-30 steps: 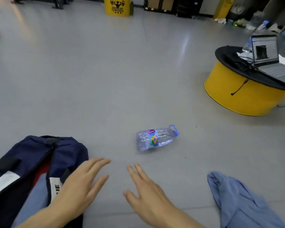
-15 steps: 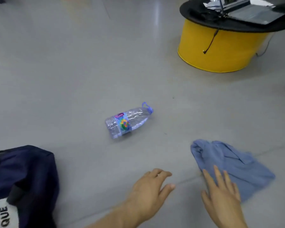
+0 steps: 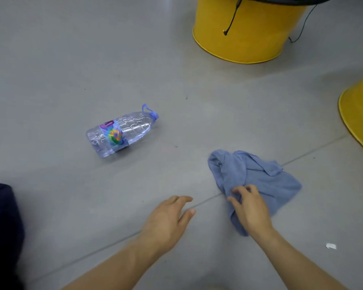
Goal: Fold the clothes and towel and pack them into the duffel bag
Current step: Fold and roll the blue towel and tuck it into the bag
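Nothing legible here. The plastic bottle (image 3: 134,126), lying on the floor (image 3: 50,80) beyond the left grip (image 3: 166,220), bears a colourful label (image 3: 113,135) with a purple mark, too blurred to read.

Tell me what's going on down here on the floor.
A person is reaching over a grey floor. Their right hand grips the near edge of a crumpled blue garment, which is not yet folded. The left hand is open just left of it, holding nothing. A navy duffel bag shows at the left edge, and a plastic water bottle lies on its side farther out.
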